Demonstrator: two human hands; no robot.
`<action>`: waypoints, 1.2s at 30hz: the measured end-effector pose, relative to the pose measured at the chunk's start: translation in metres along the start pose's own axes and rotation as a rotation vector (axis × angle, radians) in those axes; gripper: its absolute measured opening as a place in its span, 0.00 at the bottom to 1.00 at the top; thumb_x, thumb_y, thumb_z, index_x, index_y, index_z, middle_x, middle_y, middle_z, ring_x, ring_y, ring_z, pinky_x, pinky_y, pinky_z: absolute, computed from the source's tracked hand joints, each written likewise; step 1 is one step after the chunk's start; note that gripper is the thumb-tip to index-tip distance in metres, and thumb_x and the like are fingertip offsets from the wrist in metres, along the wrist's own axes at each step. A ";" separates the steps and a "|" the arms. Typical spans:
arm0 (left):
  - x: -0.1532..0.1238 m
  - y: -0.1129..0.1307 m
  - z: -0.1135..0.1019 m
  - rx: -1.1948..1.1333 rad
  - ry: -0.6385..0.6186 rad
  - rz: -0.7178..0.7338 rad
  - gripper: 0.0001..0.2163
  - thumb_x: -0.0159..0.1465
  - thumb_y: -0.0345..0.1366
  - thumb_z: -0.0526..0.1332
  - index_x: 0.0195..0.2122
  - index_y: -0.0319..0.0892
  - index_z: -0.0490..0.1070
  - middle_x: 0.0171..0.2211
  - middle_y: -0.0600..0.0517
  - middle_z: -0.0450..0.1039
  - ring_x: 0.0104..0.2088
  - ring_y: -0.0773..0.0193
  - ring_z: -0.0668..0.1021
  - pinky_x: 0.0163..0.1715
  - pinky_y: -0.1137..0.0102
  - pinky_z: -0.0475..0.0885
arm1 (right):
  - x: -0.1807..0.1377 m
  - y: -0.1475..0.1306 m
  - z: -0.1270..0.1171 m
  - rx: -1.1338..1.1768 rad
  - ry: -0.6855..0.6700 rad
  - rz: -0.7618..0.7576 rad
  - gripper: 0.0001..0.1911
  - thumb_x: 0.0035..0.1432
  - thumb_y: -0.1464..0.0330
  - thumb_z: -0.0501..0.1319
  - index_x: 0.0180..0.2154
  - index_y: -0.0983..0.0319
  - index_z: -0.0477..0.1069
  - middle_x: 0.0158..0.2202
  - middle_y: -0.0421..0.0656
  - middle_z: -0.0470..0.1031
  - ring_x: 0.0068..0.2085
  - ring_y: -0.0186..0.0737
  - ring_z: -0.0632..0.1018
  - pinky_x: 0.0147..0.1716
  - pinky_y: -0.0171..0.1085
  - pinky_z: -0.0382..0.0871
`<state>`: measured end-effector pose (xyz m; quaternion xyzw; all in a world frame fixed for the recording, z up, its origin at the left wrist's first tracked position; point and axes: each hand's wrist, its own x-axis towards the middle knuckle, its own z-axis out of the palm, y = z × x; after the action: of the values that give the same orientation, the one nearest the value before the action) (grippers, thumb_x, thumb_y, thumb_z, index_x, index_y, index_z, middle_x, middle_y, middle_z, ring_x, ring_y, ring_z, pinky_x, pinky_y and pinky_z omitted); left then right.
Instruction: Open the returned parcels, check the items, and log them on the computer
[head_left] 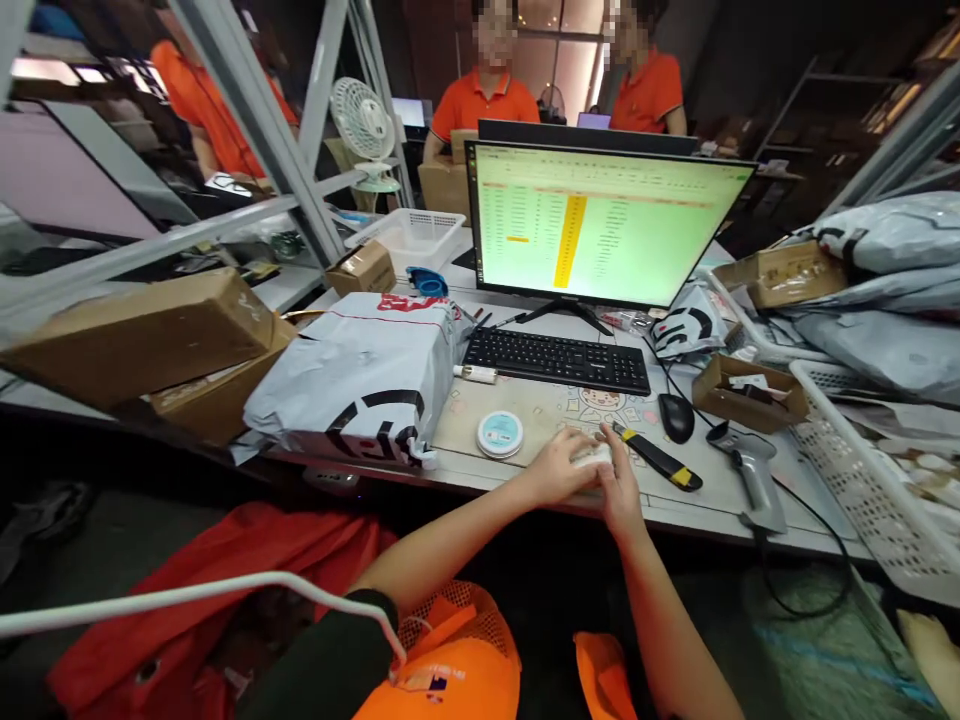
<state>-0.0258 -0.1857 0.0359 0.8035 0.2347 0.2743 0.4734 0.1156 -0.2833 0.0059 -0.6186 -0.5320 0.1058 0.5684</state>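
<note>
Near the front edge of the desk, my left hand (556, 468) and my right hand (621, 488) come together around a small white object (594, 456). Fingers of both hands are closed on it and cover much of it, so its kind cannot be told. A round white tin with a pale blue label (500, 434) lies flat to the left of my left hand. Just right of my right hand is a black and yellow utility knife (658, 458).
Behind my hands are a keyboard (559, 358), a mouse (676, 417) and a monitor (600, 230). A white parcel (360, 380) and cardboard boxes (165, 340) stand left. A barcode scanner (752, 475) and a white basket (870, 490) are right. Several people in orange shirts are beyond.
</note>
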 end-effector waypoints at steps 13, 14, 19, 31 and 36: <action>-0.050 0.023 0.023 -1.293 0.418 -0.296 0.32 0.60 0.58 0.73 0.56 0.40 0.74 0.53 0.41 0.79 0.57 0.50 0.79 0.61 0.60 0.71 | -0.042 -0.046 0.053 0.135 0.202 -0.104 0.16 0.64 0.58 0.66 0.38 0.58 0.62 0.68 0.57 0.65 0.70 0.60 0.68 0.66 0.65 0.63; -0.051 0.025 0.022 -1.310 0.370 -0.353 0.30 0.63 0.58 0.70 0.54 0.38 0.76 0.52 0.40 0.81 0.58 0.48 0.79 0.63 0.58 0.70 | -0.043 -0.045 0.054 0.063 0.142 -0.102 0.17 0.63 0.57 0.67 0.38 0.58 0.61 0.71 0.59 0.61 0.72 0.62 0.65 0.66 0.66 0.62; -0.060 0.027 0.020 -1.312 0.229 -0.480 0.27 0.75 0.55 0.53 0.54 0.34 0.78 0.51 0.38 0.82 0.61 0.48 0.78 0.69 0.57 0.66 | -0.042 -0.051 0.052 -0.126 0.077 -0.154 0.19 0.65 0.54 0.62 0.50 0.57 0.62 0.66 0.63 0.67 0.66 0.64 0.71 0.62 0.66 0.67; -0.089 0.038 -0.022 -1.442 0.006 -0.694 0.33 0.75 0.59 0.45 0.54 0.35 0.77 0.45 0.37 0.83 0.44 0.46 0.84 0.48 0.55 0.78 | 0.021 -0.031 -0.061 -0.379 -0.230 -0.454 0.35 0.66 0.56 0.65 0.70 0.56 0.62 0.69 0.56 0.69 0.74 0.63 0.63 0.72 0.67 0.53; -0.085 0.046 -0.001 -1.386 0.133 -0.669 0.35 0.76 0.60 0.42 0.57 0.37 0.77 0.53 0.39 0.82 0.57 0.47 0.81 0.61 0.54 0.72 | -0.006 -0.050 -0.047 -0.351 -0.373 -0.338 0.52 0.60 0.46 0.69 0.75 0.58 0.51 0.75 0.60 0.57 0.75 0.68 0.59 0.72 0.71 0.50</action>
<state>-0.0836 -0.2592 0.0589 0.1915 0.2675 0.2486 0.9110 0.1211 -0.3265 0.0593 -0.5799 -0.7327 0.0280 0.3551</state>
